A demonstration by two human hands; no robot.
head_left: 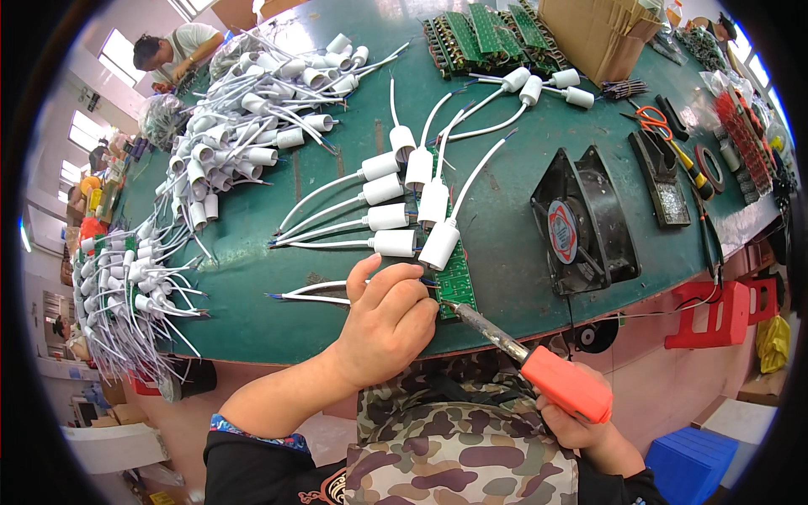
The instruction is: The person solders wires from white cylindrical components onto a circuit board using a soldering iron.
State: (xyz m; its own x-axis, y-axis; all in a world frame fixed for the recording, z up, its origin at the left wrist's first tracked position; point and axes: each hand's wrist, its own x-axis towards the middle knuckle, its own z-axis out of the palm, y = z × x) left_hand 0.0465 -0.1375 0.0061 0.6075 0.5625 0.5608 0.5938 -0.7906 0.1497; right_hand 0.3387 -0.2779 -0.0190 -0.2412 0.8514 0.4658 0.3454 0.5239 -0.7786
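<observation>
My right hand [576, 412] grips the red handle of a soldering iron [498, 337], whose tip meets the near part of a narrow green circuit board [455, 282]. Beside that tip my left hand [389, 313] is closed, its curled fingers at the board's left edge. White cables [316, 295] run from the left under this hand, which hides their other ends and whatever it pinches. Just beyond the fingers, several white cylindrical lamp holders [392, 243] lie in a row along the board's left side, cables pointing left. More lamp holders [440, 243] lie across the board.
A large heap of white lamp holders [219, 139] covers the table's left; another bundle [126, 278] sits nearer. Right of the board stands a black fan [581, 223]. Farther right are orange-handled scissors [652, 122] and tape [709, 168]. Circuit boards [492, 34] and a cardboard box [598, 38] stand behind. A person [181, 55] works far left.
</observation>
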